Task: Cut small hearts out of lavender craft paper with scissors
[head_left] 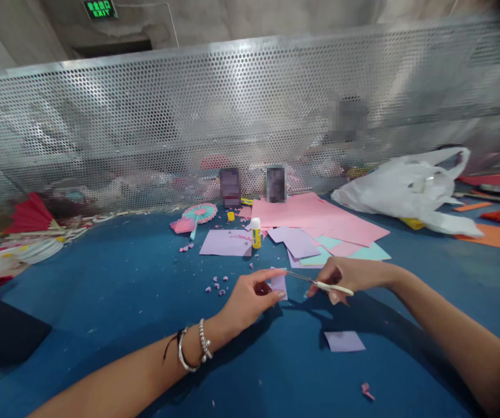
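My left hand (250,299) pinches a small piece of lilac paper (279,285) between thumb and fingers, just above the blue table. In my right hand (339,276) is a pair of scissors (328,287) with pale handles, its blades pointing left at the upper edge of that paper. Whether the blades touch the paper I cannot tell. A second lilac rectangle (344,341) lies flat below my right hand. Several tiny lilac scraps (217,285) are scattered left of my left hand. Near the front lies a small crumpled pink-lilac bit (367,391).
A yellow glue stick (256,235) with a white top stands upright beyond my hands. Around it lie lilac sheets (226,242), large pink sheets (306,215) and a folded paper rosette (201,213). A white plastic bag (389,186) sits at right, a dark flat object (6,331) at left. Perforated metal panel (232,110) behind.
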Demonstrator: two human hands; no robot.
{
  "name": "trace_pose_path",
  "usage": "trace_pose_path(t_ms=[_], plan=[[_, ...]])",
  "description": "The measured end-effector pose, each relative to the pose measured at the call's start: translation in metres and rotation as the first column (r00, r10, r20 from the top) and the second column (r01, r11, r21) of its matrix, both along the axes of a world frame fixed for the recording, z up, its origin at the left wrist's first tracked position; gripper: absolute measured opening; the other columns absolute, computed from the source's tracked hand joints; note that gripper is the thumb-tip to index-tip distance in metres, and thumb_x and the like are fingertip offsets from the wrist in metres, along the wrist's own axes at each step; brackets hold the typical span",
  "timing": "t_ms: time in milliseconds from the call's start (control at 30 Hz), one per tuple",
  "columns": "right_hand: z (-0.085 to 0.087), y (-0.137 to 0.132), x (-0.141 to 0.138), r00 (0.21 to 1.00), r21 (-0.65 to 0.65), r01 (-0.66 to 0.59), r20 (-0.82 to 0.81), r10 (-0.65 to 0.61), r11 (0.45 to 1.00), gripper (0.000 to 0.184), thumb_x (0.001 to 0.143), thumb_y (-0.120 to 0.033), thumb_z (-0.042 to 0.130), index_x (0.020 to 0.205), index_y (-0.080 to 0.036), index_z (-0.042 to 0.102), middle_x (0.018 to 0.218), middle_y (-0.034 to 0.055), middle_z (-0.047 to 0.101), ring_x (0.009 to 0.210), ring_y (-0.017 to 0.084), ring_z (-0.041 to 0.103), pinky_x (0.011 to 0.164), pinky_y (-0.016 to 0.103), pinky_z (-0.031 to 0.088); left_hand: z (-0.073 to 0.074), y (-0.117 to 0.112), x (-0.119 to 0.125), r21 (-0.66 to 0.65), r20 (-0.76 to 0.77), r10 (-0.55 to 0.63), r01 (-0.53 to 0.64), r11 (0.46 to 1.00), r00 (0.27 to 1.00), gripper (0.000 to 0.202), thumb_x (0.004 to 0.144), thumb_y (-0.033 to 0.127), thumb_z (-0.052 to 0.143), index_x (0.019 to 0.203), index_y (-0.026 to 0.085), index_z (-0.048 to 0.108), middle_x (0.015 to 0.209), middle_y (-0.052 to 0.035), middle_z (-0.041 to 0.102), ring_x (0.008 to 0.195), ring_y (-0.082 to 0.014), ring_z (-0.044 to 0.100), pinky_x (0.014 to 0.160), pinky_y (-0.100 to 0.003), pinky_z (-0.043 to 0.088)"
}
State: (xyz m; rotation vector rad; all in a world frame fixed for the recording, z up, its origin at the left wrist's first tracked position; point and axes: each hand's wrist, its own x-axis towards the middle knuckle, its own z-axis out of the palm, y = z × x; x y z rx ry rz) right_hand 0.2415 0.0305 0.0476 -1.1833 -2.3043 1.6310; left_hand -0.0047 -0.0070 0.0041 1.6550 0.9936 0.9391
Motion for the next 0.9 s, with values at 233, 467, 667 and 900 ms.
trace_pose_path(t_ms=[233,467,667,900], plan=[[0.003,-0.012,-0.007,0.996,-0.075,-0.086,-0.004,0.085,0.994,0.029,0.063,-0.028,0.065,0.087,-0.013,0.073,0.053,0.0014,0.064,0.040,0.008,0.049,0.042,0.019,0.031,0.004,-0.002,-0.001,-0.179,0.119,-0.179,0.198,0.964,0.977,0.044,0.068,0.028,0.067,0.112,0.022,0.062,0.068,-0.0012,0.063,0.053,-0.0083,0.047,0.050,-0.020,0.035],[0.002,-0.013,-0.014,0.992,-0.110,-0.129,-0.021,0.127,0.986,0.027,0.069,-0.031,0.064,0.087,-0.013,0.073,0.044,-0.0009,0.055,0.040,0.007,0.045,0.041,0.019,0.026,0.006,-0.002,-0.001,-0.263,0.165,-0.208,0.246,0.933,0.964,0.043,0.066,0.024,0.070,0.109,0.023,0.064,0.065,0.0013,0.062,0.054,-0.0070,0.048,0.055,-0.020,0.038],[0.000,-0.011,-0.015,0.989,-0.104,-0.150,-0.035,0.147,0.983,0.031,0.071,-0.037,0.064,0.090,-0.014,0.072,0.045,-0.0005,0.058,0.039,0.006,0.043,0.041,0.018,0.025,0.005,-0.002,-0.001,-0.273,0.146,-0.200,0.234,0.933,0.969,0.043,0.067,0.024,0.070,0.109,0.024,0.064,0.063,0.0004,0.063,0.052,-0.0060,0.046,0.051,-0.018,0.035],[-0.011,-0.002,-0.014,0.972,-0.160,-0.236,-0.040,0.233,0.959,0.044,0.070,-0.046,0.065,0.097,-0.011,0.069,0.043,-0.0021,0.052,0.037,0.004,0.038,0.037,0.016,0.023,0.004,0.001,-0.002,-0.318,0.138,-0.215,0.249,0.915,0.967,0.046,0.065,0.025,0.072,0.111,0.023,0.063,0.077,-0.0036,0.068,0.059,-0.0074,0.052,0.056,-0.018,0.037]])
